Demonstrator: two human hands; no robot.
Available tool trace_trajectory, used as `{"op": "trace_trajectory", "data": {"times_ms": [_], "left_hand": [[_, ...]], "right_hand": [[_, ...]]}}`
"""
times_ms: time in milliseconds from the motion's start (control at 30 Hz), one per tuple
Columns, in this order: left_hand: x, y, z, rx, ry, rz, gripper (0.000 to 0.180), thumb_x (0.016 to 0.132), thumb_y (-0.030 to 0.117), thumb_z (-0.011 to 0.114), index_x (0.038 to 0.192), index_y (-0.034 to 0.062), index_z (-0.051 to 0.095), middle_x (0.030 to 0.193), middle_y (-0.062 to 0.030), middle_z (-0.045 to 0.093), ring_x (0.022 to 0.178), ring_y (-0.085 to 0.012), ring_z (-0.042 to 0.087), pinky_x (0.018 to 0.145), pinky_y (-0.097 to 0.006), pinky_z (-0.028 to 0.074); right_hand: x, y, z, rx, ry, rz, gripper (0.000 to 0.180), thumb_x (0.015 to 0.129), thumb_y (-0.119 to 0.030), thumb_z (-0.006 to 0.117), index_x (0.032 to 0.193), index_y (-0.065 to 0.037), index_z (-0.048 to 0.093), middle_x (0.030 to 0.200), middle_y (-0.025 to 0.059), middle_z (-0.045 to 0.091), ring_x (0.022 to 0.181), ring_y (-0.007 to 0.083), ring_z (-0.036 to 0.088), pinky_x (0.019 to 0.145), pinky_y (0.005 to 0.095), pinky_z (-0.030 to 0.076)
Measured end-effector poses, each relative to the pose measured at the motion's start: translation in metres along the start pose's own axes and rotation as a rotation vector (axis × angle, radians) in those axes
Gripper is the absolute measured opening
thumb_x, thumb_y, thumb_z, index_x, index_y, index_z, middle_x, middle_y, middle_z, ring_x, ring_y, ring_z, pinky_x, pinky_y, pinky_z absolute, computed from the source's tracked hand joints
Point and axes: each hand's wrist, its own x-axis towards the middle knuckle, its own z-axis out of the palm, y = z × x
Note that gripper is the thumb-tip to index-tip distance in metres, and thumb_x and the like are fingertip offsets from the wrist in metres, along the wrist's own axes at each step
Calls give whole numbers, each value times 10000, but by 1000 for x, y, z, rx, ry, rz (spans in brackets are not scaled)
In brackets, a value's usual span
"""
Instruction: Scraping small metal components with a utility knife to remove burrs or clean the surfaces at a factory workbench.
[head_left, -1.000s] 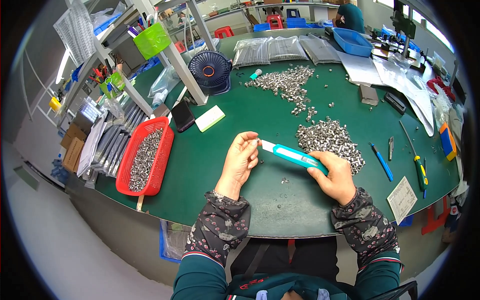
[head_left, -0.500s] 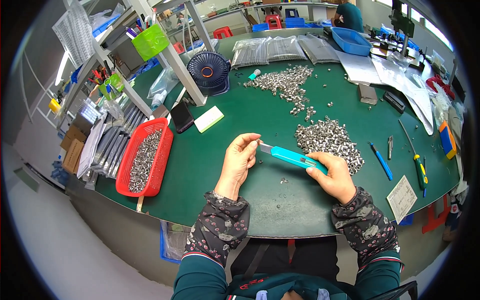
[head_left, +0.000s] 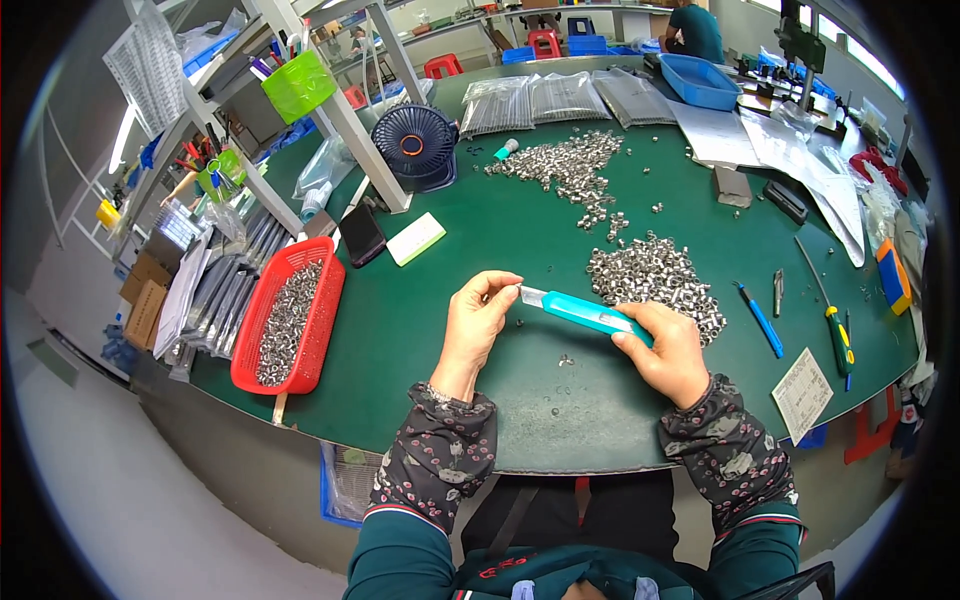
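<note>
My right hand [head_left: 668,352] is wrapped round the turquoise handle of a utility knife [head_left: 585,312], its blade out and pointing left. My left hand [head_left: 474,325] is closed in a pinch right at the blade's tip; what sits between the thumb and fingertip is too small to make out. Just beyond my right hand lies a heap of small metal rings [head_left: 655,280]. A second, looser spread of similar metal pieces [head_left: 570,170] is farther back on the green table [head_left: 500,420]. A few tiny bits lie on the tabletop between my forearms.
At left stand a red basket [head_left: 333,330] of metal pieces, a phone [head_left: 362,236], a sticky-note pad [head_left: 416,240] and a fan [head_left: 413,147]. To the right lie a blue pen-like tool [head_left: 760,320], a screwdriver [head_left: 838,340] and a paper label [head_left: 802,396]. A blue tray [head_left: 700,82] is at the back.
The knife's blade has shifted very slightly against my left fingertips, and the left fingers have turned a little. Both hands stay in nearly the same place.
</note>
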Motion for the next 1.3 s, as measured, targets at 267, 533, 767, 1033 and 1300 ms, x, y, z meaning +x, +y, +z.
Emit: {"op": "trace_trajectory", "data": {"times_ms": [267, 533, 767, 1033, 1300], "left_hand": [[1, 1, 1, -174, 64, -88, 141, 838, 91, 554, 959, 18, 552, 789, -21, 546, 483, 7, 337, 373, -131, 257], [1, 1, 0, -265, 32, -103, 141, 850, 101, 538, 965, 19, 542, 827, -40, 543, 507, -5, 355, 378, -128, 275], [2, -2, -4, -372, 3, -108, 138, 866, 101, 505, 984, 37, 535, 812, -24, 512, 522, -29, 369, 382, -141, 279], [3, -1, -6, -565, -58, -181, 131, 875, 127, 488, 963, 43, 536, 810, -28, 502, 551, -57, 387, 397, -156, 287], [4, -7, -10, -609, -60, -187, 155, 888, 177, 478, 951, 48, 536, 810, -35, 509, 549, -58, 379, 391, -159, 286]], "right_hand": [[4, -4, -2, -135, 261, -126, 294, 686, -101, 644, 963, -69, 552, 677, 94, 506, 563, 264, 536, 486, 352, 414], [6, -10, 1, -361, 247, -185, 370, 679, -56, 622, 1037, -73, 530, 721, 82, 479, 603, 242, 524, 506, 333, 416], [7, -15, 0, -414, 175, -205, 379, 667, -33, 612, 1036, -62, 531, 690, 72, 451, 616, 216, 519, 504, 320, 422], [5, -12, 1, -155, 174, -31, 370, 691, -56, 616, 1049, -66, 522, 740, 102, 505, 634, 275, 532, 544, 359, 415], [4, -6, 4, -68, 212, -69, 355, 670, -78, 648, 1009, -64, 542, 746, 107, 530, 640, 275, 546, 546, 342, 423]]}}
